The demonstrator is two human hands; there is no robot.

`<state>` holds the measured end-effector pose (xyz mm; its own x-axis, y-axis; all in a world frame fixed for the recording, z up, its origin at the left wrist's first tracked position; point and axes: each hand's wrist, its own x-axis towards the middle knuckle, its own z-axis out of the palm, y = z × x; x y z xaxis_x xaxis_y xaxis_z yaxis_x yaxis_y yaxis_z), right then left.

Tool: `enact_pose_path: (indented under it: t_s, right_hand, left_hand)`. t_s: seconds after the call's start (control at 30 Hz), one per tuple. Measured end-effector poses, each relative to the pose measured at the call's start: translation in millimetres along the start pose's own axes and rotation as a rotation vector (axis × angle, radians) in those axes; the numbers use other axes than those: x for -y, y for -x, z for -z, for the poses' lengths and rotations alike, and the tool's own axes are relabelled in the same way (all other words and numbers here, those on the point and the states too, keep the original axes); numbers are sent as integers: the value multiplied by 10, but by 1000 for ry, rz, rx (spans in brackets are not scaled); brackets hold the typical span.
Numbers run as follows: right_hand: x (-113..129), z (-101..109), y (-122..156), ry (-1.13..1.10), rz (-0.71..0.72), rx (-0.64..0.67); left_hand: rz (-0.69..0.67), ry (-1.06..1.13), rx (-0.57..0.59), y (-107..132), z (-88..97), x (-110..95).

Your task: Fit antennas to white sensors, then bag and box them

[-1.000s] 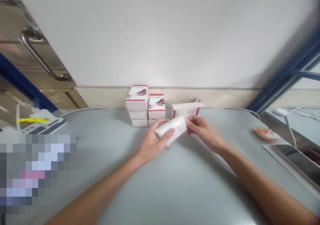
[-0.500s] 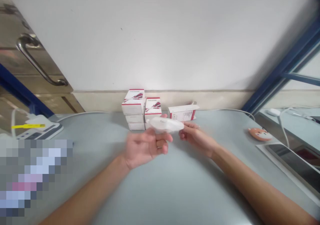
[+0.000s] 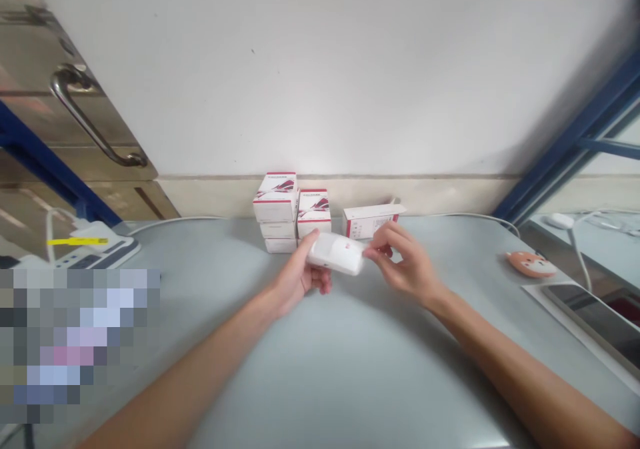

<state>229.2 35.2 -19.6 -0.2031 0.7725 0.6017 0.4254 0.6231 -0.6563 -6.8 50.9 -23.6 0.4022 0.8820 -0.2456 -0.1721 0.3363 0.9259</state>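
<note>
A white plastic device (image 3: 336, 252) with rounded edges and a small red mark is held up over the table in front of me. My left hand (image 3: 299, 274) grips its left end, the thumb on top and the fingers curled beneath. At the opposite end, my right hand (image 3: 400, 257) pinches the edge between thumb and fingertips. Blur hides the exact contact there. Behind the device, white boxes with dark red print (image 3: 275, 202) are stacked near the wall. Just beyond my right hand lies another white and red box (image 3: 369, 220) with its end flap raised.
A grey-blue table (image 3: 320, 376) meets the white wall. At the right are an orange animal-faced item (image 3: 531, 264) and a dark-screened phone-like slab (image 3: 595, 322). A white power strip (image 3: 107, 257) with cables sits at the left, beside a pixelated area. Blue frame posts (image 3: 565, 119) flank the table.
The white device has turned, showing a different face with a red mark. My left hand, formerly palm up and loosely spread beneath it, now wraps its left end. The view has shifted slightly.
</note>
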Motion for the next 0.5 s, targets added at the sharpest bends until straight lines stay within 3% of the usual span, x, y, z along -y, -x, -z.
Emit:
enact_pose_path:
  t_s: [0.1,0.2,0.3,0.37,0.43,0.5]
  right_hand:
    - [108,26,0,-45,3,99]
    - [198,42,18,-206,-171,181]
    - [267,-1,67,-421,-379,466]
    - [314,-68,101,-573,-442,603]
    - [353,-137,106,-658,-434,565]
    - [352,-160,59,-653,-383,410]
  left_hand:
    - [35,49,25,-4,39,-22]
    - [58,45,40,8,65,-16]
    - [21,-62,31,29,47,11]
    - [-43,-189,-47,37,15,25]
    - [-117,-279,-161,44,-32,19]
    - [-211,-300,-216,53,-98,-12]
